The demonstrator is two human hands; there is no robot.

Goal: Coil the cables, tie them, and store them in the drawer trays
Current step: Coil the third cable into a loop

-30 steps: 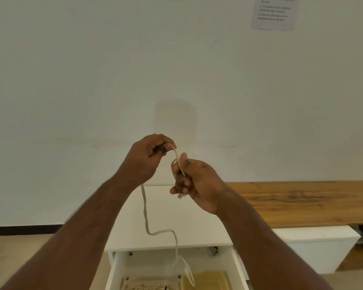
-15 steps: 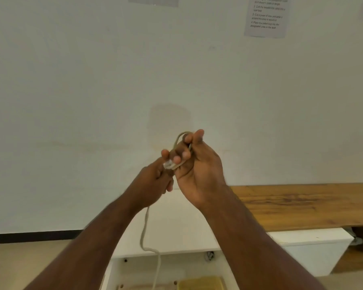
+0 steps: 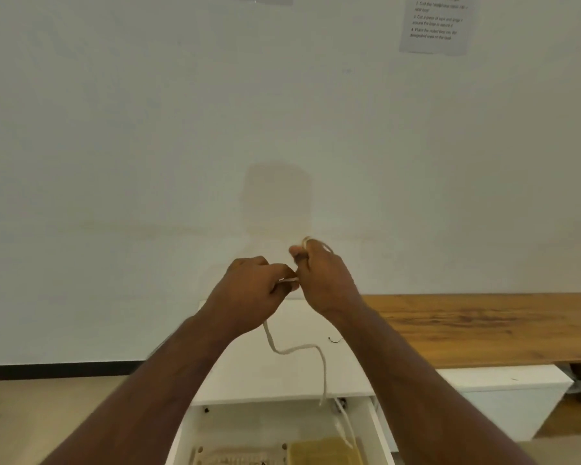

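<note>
A thin cream cable (image 3: 296, 349) runs between my two raised hands in front of the wall. My left hand (image 3: 249, 293) pinches the cable near its fingertips, and the slack hangs from under it down into the open white drawer (image 3: 378, 427). My right hand (image 3: 326, 280) grips a small loop of the same cable, which wraps over its raised fingers. The two hands nearly touch. In the drawer lie a yellow tray (image 3: 322, 449) and a pale perforated tray (image 3: 235, 456), both cut off by the frame's bottom edge.
The drawer belongs to a white cabinet (image 3: 282, 380) with a small dark scrap (image 3: 334, 339) on its top. A wooden benchtop (image 3: 483, 327) extends right over a white unit (image 3: 503, 397). A printed sheet (image 3: 435, 23) hangs on the wall.
My left hand has slid left along the cable, drawing out a short length from my right hand. The hanging slack has swung into a wider bend. The camera has tilted down slightly.
</note>
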